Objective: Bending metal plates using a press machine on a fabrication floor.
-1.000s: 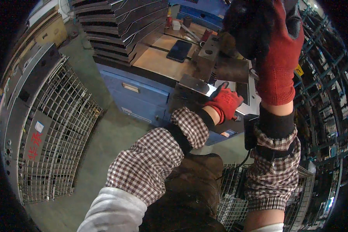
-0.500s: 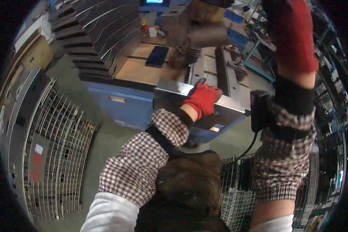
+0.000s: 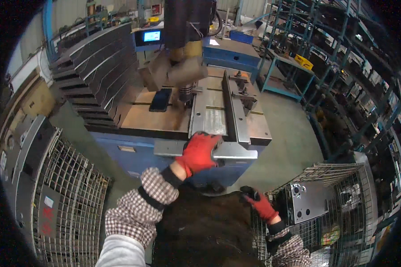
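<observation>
My left hand [image 3: 199, 153], in a red glove with dark fingertips, is closed over the edge of a bent sheet-metal piece [image 3: 237, 151] at the front of the machine table. That piece lies crosswise against the near ends of two metal rails [image 3: 198, 116]. Low on the right, my right hand [image 3: 262, 206], gloved alike, hangs beside the dark apron [image 3: 205, 222] with fingers loosely bent and apart. It holds nothing that I can see. Above the table stands a spindle [image 3: 186, 91] under a blurred machine head [image 3: 178, 73].
A dark phone [image 3: 160, 99] lies on the table, left of the spindle. Stacked folded dark panels [image 3: 102, 66] rise at the left. Wire cages [image 3: 69, 187] flank me; the right one holds a metal box part [image 3: 307, 200]. Teal shelving [image 3: 338, 49] fills the far right.
My right hand has come down from high at the upper right to beside the apron. My left hand stays on the sheet-metal piece. The view has shifted, showing more of the background.
</observation>
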Demonstrator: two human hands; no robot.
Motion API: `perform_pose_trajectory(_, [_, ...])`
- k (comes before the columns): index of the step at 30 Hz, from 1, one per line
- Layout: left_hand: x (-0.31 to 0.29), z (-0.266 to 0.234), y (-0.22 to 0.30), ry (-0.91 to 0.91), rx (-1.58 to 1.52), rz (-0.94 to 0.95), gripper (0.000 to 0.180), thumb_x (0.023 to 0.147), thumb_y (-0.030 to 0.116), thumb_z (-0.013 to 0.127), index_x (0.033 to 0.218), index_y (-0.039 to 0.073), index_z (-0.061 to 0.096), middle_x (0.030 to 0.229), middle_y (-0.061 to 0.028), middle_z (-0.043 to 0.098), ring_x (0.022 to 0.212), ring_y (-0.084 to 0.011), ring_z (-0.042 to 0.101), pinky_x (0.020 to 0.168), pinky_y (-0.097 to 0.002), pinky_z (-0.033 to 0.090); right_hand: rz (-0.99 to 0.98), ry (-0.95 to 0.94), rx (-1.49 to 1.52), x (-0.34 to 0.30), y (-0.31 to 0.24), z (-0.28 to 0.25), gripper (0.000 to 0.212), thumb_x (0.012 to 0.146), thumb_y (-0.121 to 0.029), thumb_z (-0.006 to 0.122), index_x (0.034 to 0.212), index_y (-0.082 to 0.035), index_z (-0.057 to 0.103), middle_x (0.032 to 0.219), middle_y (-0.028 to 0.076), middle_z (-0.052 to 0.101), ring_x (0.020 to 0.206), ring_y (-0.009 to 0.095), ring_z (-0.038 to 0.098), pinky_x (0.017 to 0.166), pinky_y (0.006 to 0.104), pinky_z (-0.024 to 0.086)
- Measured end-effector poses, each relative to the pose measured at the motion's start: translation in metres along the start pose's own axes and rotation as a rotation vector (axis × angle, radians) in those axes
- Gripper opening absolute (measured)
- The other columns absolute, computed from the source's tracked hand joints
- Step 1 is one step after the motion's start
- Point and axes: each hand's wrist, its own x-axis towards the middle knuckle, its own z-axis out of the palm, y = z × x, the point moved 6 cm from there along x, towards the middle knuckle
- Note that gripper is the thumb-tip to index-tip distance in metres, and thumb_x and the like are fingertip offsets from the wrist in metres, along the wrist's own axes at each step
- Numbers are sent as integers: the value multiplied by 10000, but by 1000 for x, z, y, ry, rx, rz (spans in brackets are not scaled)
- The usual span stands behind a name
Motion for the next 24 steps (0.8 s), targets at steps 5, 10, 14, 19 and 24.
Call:
perform_pose_trajectory(5, [-44, -52, 24, 188, -517, 43, 844, 590, 259, 959, 1322, 42, 597, 1148, -134, 693, 1102, -276, 649, 1022, -427, 480, -177, 245, 47, -1, 15, 27, 872, 798, -296, 888, 1500, -27, 447, 1450, 181, 559, 1320, 308, 537, 1100, 421, 439])
perform_pose_trajectory(10, [-104, -29, -22, 178, -1309, -68, 747, 754, 201, 884, 1402, 56, 542, 1276, -93, 671, 1196, -239, 632, 1063, -406, 496, -302, 224, -55, -10, -88, 27, 920, 707, -302, 941, 1447, -11, 479, 1371, 194, 599, 1236, 350, 604, 1045, 444, 484])
perform_pose_trajectory(14, [-147, 46, -71, 200, -1659, -184, 690, 814, 229, 815, 1418, 57, 530, 1322, -107, 641, 1239, -257, 603, 1088, -423, 474, -617, 161, -632, 1, -261, 21, 952, 604, -285, 936, 1434, -69, 525, 1300, 171, 632, 1159, 395, 618, 959, 462, 514])
perform_pose_trajectory(19, [-123, 152, -103, 356, -2355, -260, 625, 889, 264, 728, 1439, 58, 516, 1379, -125, 604, 1292, -281, 568, 1120, -444, 447, -888, -1, -962, 74, -346, 60, 1013, 556, -253, 922, 1459, -98, 490, 1228, 133, 647, 1106, 339, 630, 920, 452, 521])
perform_pose_trajectory(24, [-95, 205, -123, 424, -2648, -231, 568, 964, 299, 641, 1459, 59, 501, 1436, -143, 566, 1345, -304, 532, 1152, -465, 420, -788, -162, -1153, 151, -315, 84, 940, 623, -202, 875, 1463, -113, 462, 1201, 113, 639, 1109, 332, 623, 936, 449, 517])
